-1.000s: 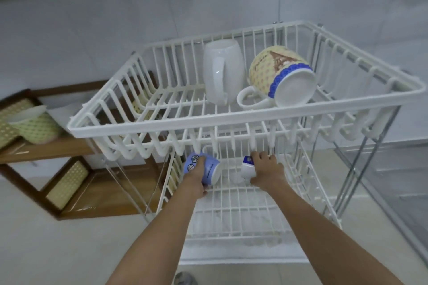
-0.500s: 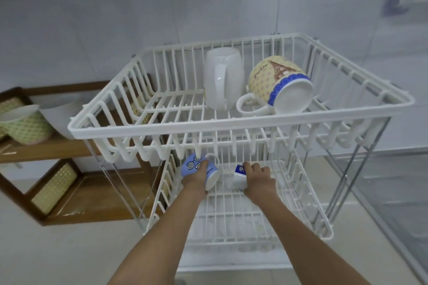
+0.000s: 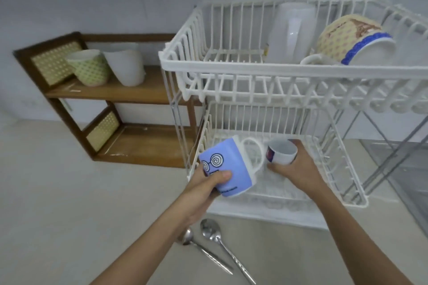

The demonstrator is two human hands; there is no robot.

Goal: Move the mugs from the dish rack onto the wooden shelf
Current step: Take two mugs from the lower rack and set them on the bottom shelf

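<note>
My left hand grips a light blue mug with spiral drawings, held at the front left edge of the white dish rack's lower tier. My right hand holds a small white mug with a dark print, mouth facing me, just above the lower tier. On the upper tier stand a tall white mug and a yellow patterned mug with a blue rim, lying on its side. The wooden shelf stands to the left, with a green patterned cup and a white cup on its top board.
Two metal spoons lie on the counter in front of the rack, under my left forearm. The shelf's lower board holds nothing visible. A wire frame and glass surface sit to the right of the rack.
Both hands have drawn back and lifted the two mugs out toward the front of the lower tier. My view has swung left, bringing the wooden shelf into view.
</note>
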